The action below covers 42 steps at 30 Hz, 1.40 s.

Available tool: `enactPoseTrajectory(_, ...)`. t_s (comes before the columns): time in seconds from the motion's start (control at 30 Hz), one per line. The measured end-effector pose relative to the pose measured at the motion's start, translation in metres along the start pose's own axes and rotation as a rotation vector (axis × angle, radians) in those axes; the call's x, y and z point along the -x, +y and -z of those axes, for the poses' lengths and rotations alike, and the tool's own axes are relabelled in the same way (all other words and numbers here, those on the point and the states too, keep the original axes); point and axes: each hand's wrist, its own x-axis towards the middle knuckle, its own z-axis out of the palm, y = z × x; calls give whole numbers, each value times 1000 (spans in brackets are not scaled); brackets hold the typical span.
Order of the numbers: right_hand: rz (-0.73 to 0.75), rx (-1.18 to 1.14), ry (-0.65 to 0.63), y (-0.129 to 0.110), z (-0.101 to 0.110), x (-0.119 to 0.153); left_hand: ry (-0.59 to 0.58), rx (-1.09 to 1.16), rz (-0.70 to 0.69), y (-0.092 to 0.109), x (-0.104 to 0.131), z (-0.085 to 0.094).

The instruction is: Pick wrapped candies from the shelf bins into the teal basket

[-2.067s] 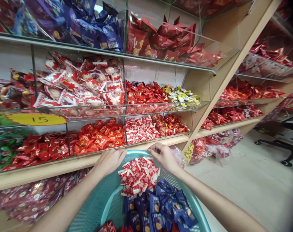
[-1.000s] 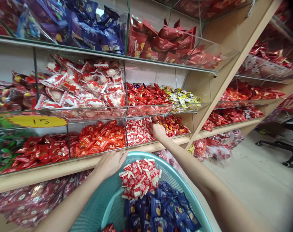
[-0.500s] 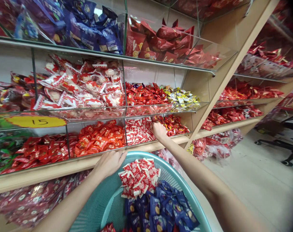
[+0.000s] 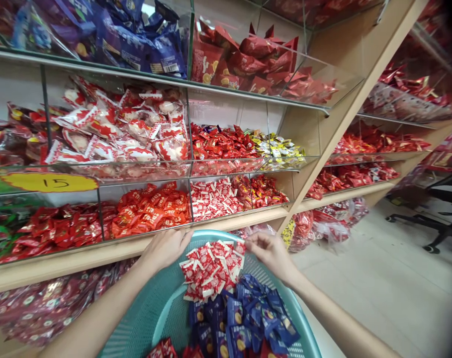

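A teal plastic basket (image 4: 162, 308) sits in front of me, holding a heap of red-and-white candies (image 4: 211, 271) and a pile of blue packets (image 4: 244, 318). My left hand (image 4: 166, 247) grips the basket's far rim beside the candy heap. My right hand (image 4: 270, 253) hovers over the basket's right rim with its fingers pinched, touching a red-and-white candy at the heap's edge. Just above, a shelf bin (image 4: 214, 199) holds the same red-and-white candies.
Glass-fronted wooden shelves (image 4: 322, 114) carry bins of red, orange, yellow and blue sweets. A yellow label marked 15 (image 4: 48, 182) is on the left. Bagged candy lies under the bottom shelf (image 4: 322, 226). A black chair base (image 4: 434, 223) stands on the pale floor at right.
My right hand has left the shelf bin of red-and-white candies and come down to the basket's candy heap. My left hand stays on the rim.
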Motion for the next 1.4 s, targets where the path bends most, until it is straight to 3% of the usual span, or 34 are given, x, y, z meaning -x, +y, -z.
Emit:
enactPoseTrajectory(0.13,-116,-199,-61,13,-13,6,1,0,7,0,1,0)
enactPoseTrajectory(0.53,-195,-221,-97,15,-25,2,-3,7,15,0,1,1)
enactPoseTrajectory(0.67,-197,-156,-108,16,-26,2,-21,18,28,0,2,1)
enactPoseTrajectory(0.8,-55,56,-22,3,-16,-8,-24,15,22,1,1,2)
enactPoseTrajectory(0.9,125,245,74,-15,-9,-35,-25,19,15,2,1,2)
enactPoseTrajectory(1.03,273,428,134,-31,-18,-99,-32,41,35,3,1,3)
enactPoseTrajectory(1.2,197,631,67,-34,-54,-171,-47,51,54,2,3,4)
enactPoseTrajectory(1.4,17,786,80,-36,-88,-197,-49,59,67,2,2,4)
